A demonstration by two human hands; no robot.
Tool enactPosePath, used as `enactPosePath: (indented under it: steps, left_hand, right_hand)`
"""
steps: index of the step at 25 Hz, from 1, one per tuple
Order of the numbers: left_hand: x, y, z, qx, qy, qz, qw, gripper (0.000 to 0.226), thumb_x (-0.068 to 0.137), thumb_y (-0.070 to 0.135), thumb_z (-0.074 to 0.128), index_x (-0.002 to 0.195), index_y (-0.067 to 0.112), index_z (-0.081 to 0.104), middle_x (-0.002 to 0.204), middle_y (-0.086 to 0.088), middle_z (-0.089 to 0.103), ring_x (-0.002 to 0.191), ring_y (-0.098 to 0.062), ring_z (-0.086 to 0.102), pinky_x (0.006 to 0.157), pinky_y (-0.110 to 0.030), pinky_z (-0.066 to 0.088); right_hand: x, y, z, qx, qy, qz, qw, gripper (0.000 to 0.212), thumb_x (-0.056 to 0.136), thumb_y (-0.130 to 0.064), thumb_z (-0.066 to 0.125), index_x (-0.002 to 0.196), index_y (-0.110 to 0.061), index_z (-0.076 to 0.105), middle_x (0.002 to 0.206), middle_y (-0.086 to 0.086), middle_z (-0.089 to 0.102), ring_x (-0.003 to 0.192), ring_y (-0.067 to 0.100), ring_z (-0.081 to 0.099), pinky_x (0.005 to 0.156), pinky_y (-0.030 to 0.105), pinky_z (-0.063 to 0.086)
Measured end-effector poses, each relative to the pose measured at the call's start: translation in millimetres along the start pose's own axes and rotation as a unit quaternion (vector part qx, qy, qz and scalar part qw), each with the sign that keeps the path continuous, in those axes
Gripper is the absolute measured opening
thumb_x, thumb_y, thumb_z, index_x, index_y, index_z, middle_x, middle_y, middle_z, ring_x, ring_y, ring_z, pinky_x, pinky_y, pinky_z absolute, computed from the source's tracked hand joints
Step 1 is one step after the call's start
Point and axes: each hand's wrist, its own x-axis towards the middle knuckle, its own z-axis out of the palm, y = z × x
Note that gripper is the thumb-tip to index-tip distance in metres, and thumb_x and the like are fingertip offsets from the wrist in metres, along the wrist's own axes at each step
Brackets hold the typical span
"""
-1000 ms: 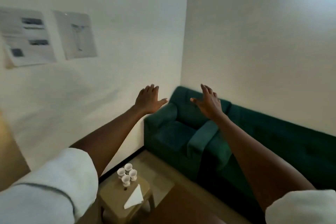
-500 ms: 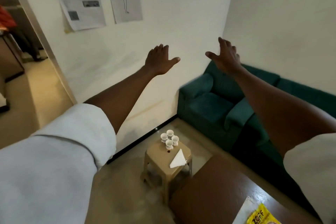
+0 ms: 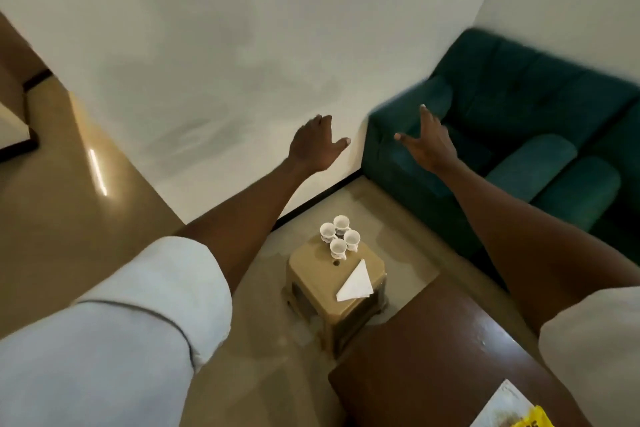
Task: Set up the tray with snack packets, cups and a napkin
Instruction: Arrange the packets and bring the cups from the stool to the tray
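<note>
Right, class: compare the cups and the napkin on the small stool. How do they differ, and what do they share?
The cups are four, the napkin is one. The cups stand mouth-up in a tight cluster; the napkin lies flat, folded into a triangle. The cups sit at the far end of the stool, the napkin at its near end. Both are white.

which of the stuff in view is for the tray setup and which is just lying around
For the job: four white cups; folded white napkin beside them; yellow packet, cut off at the lower edge.

Just around: tan stool under the cups and napkin; brown table; green sofa.
</note>
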Motion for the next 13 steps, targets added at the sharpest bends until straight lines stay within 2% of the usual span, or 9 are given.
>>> enactPosePath:
  steps: [4,7,10,13]
  left_hand:
    - [-18.0,-63.8,171.2,-0.026,-0.135,-0.091,0.986,0.061,0.099,0.042,0.056,0.146,0.005,0.045,0.150,-0.017,0.050,0.139,-0.034,0.049,0.113,-0.045,0.043]
    - [-47.7,-106.5,275.1,-0.050,-0.197,-0.123,0.971,0.052,0.096,0.037,0.064,0.140,0.012,0.053,0.140,-0.011,0.061,0.128,-0.031,0.060,0.104,-0.045,0.051]
    - [-51.5,-132.8,358.6,-0.088,-0.216,-0.135,0.963,0.059,0.088,0.036,0.075,0.139,0.017,0.052,0.140,-0.007,0.060,0.125,-0.031,0.061,0.098,-0.048,0.054]
    - [-39.1,-150.7,424.6,-0.070,-0.188,-0.126,0.971,0.078,0.082,0.042,0.081,0.145,0.015,0.044,0.144,-0.010,0.055,0.126,-0.033,0.060,0.094,-0.046,0.057]
  right_hand:
    - [24.1,78.7,156.5,-0.015,-0.137,0.059,0.989,0.101,0.092,-0.043,0.075,0.167,-0.016,0.012,0.170,0.013,0.026,0.155,0.038,0.029,0.125,0.052,0.031]
    - [12.1,123.5,256.0,-0.041,-0.227,0.059,0.971,0.102,0.089,-0.036,0.080,0.166,-0.017,0.015,0.171,0.012,0.024,0.156,0.037,0.029,0.126,0.048,0.029]
    - [-0.3,174.1,342.7,-0.089,-0.283,0.017,0.955,0.096,0.090,-0.027,0.079,0.165,-0.012,0.020,0.167,0.015,0.030,0.150,0.043,0.035,0.120,0.053,0.035]
    - [5.8,208.7,406.8,-0.149,-0.276,-0.034,0.949,0.093,0.089,-0.025,0.078,0.163,-0.015,0.023,0.165,0.015,0.031,0.146,0.044,0.038,0.113,0.059,0.043]
